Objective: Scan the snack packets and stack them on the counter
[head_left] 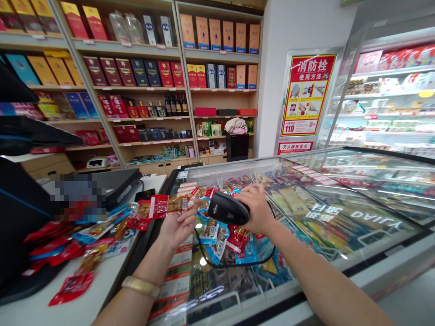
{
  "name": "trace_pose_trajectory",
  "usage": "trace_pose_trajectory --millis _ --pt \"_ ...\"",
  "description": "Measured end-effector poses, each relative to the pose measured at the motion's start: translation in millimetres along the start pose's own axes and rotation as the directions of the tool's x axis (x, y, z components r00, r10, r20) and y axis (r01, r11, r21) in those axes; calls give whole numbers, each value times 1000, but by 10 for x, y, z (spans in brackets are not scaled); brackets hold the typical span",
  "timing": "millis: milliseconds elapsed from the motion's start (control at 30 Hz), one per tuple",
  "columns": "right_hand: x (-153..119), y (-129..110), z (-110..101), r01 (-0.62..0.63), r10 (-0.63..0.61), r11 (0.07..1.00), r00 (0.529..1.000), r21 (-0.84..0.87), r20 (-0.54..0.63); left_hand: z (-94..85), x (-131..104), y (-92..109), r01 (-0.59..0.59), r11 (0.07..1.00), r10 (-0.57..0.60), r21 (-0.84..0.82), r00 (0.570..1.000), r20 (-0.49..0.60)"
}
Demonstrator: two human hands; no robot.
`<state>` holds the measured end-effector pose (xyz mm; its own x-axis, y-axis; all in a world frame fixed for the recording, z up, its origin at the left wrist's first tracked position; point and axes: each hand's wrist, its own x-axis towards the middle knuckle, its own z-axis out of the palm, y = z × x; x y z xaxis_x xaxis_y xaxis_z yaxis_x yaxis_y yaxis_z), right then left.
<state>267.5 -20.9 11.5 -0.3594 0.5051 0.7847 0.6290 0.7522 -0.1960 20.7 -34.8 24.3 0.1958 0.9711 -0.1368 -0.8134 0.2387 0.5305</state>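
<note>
My right hand (258,203) is wrapped round a black barcode scanner (226,209), held above the glass top of a chest freezer. A dark cable loops below it. My left hand (180,226), with a gold bracelet on the wrist, pinches a red and clear snack packet (170,204) just left of the scanner. Part of the packet's end is behind the fingers. Under the scanner, several red and blue snack packets (217,237) lie on the glass. More snack packets (78,260) are heaped on the white counter (44,296) to the left.
The chest freezer (360,267) stretches across the front and right, with packaged goods inside. Behind stand shelves (136,88) of boxes and bottles. A red and yellow poster (307,95) hangs on the wall beside a lit display fridge (390,99). Dark equipment (16,217) stands at far left.
</note>
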Motion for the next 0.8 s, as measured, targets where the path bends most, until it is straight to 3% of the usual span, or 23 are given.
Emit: trace_pose_trajectory --millis 467,800 --pt "-5 17 58 14 -13 1000 999 -7 37 19 -13 -10 92 989 -94 -117 995 -16" --pt "-25 35 67 8 -7 1000 999 -22 32 -11 0 -10 70 994 -71 -87 997 -9"
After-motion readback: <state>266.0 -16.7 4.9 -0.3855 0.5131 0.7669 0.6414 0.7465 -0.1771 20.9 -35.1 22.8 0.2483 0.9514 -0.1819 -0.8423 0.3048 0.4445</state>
